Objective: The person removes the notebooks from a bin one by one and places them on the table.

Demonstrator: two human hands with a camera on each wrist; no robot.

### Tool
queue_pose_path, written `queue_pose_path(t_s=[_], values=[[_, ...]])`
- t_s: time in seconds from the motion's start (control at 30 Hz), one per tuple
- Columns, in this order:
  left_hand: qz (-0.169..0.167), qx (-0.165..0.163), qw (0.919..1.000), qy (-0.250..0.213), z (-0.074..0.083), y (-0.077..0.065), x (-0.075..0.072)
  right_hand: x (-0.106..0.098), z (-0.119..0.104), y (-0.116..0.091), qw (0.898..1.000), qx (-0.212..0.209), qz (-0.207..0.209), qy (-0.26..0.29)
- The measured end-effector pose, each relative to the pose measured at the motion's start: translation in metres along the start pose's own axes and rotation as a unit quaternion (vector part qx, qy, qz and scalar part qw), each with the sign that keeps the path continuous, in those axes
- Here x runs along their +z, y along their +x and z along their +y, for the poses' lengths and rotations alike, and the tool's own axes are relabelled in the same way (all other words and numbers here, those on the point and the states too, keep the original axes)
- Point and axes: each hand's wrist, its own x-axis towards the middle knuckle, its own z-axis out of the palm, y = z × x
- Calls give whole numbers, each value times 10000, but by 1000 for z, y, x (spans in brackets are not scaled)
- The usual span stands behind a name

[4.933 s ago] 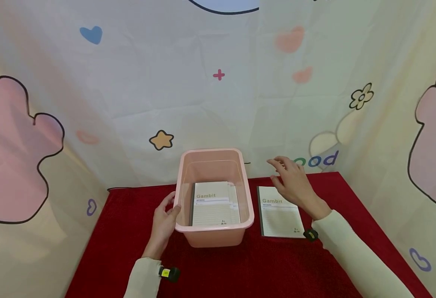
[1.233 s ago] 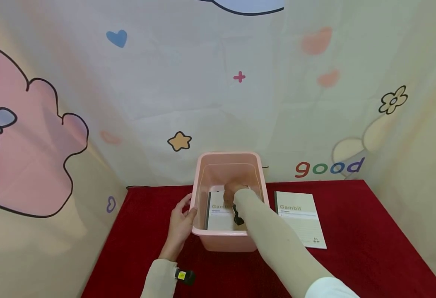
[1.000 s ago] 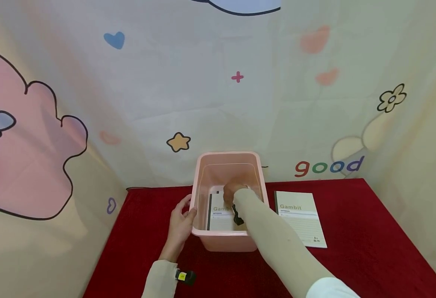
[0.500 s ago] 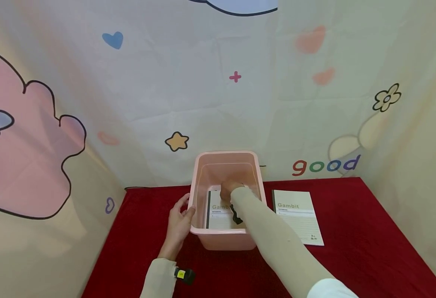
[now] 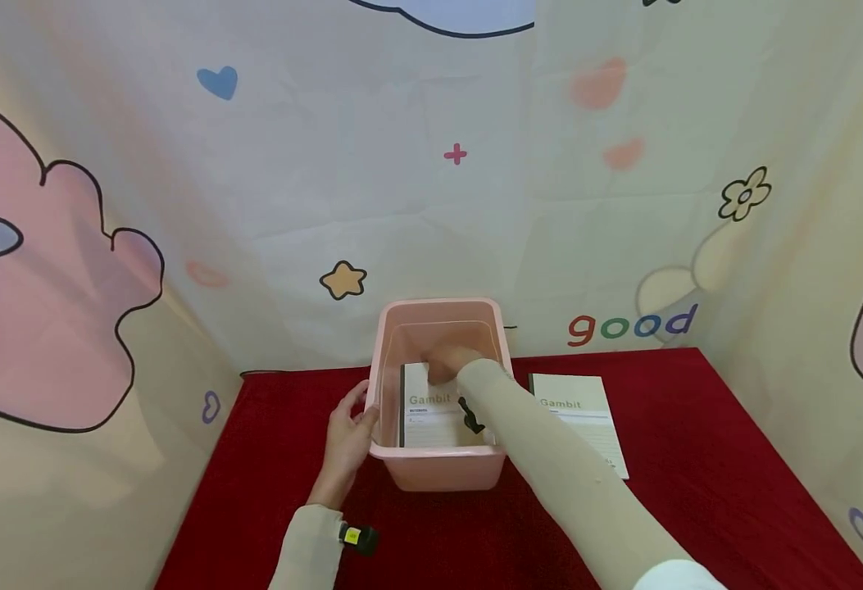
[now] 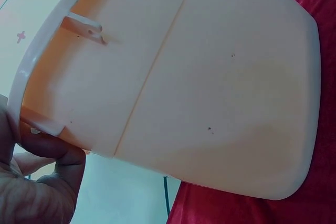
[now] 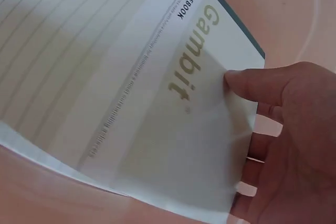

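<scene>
A pink plastic bin (image 5: 442,473) stands on the red cloth, with a white "Gambit" notebook (image 5: 420,424) inside it. My left hand (image 5: 347,438) grips the bin's left rim, thumb and fingers around the edge in the left wrist view. Inside the bin my right hand (image 5: 449,362), blurred in the head view, holds the notebook by its top edge. The right wrist view shows the thumb on the cover (image 7: 152,108) and the fingers behind it. My right sleeve hides part of the bin's interior. How many notebooks lie beneath cannot be seen.
Another "Gambit" notebook (image 5: 574,395) lies flat on the red cloth (image 5: 667,442) to the right of the bin, partly behind my right sleeve. A printed curtain (image 5: 401,205) hangs close behind the bin and along both sides.
From over the right-hand notebook, my right hand has moved left into the bin and taken hold of a notebook there. That notebook's top edge has just risen. My left hand stays on the rim.
</scene>
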Motion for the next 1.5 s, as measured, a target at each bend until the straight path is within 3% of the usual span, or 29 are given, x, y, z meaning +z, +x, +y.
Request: queue_pose_path(t_s=[0.1, 0.17, 0.23, 0.3, 0.33, 0.4, 0.53, 0.67, 0.83, 0.93, 1.13, 1.23, 1.4, 1.5], values=[[1, -27, 10000, -2, 1, 1, 0, -6, -5, -7, 9956, -310, 175, -871], [5, -43, 10000, 33, 2, 2, 0, -9, -9, -12, 9798, -554, 274, -1904], [-16, -91, 10000, 37, 3, 2, 1, -12, -13, -17, 9552, -724, 441, -2836], [-45, -100, 9999, 70, 4, 2, 2, -16, -17, -23, 9369, -768, 501, -3374], [-50, -109, 9999, 78, 4, 2, 2, -17, -18, -25, 9334, -784, 553, -3458], [-49, -137, 9999, 69, 3, 2, 1, -20, -20, -32, 9376, -824, 551, -3333], [-45, -145, 9999, 44, 1, 1, 0, -22, -23, -45, 9360, -1250, 612, -3232], [-69, -110, 9999, 62, 0, 1, -1, -24, -28, -58, 9228, -1695, 600, -3407], [-34, -168, 9998, 130, 1, 0, 0, -27, -33, -72, 9225, -2254, 472, -3097], [-4, -183, 9997, 180, 1, 0, 0, -31, -33, -83, 9138, -2599, 718, -3037], [9, -248, 9995, 177, 1, 1, 2, -45, -26, -106, 9104, -2954, 1410, -2530], [-12, -230, 9997, 114, 0, 0, 3, -52, -20, -115, 8911, -3364, 1966, -2325], [-65, -96, 9999, 81, -2, 0, 3, -64, -10, -125, 8318, -3816, 3224, -2422], [-54, -52, 9999, 109, -3, 0, 2, -72, -7, -133, 8140, -3756, 3637, -2532]])
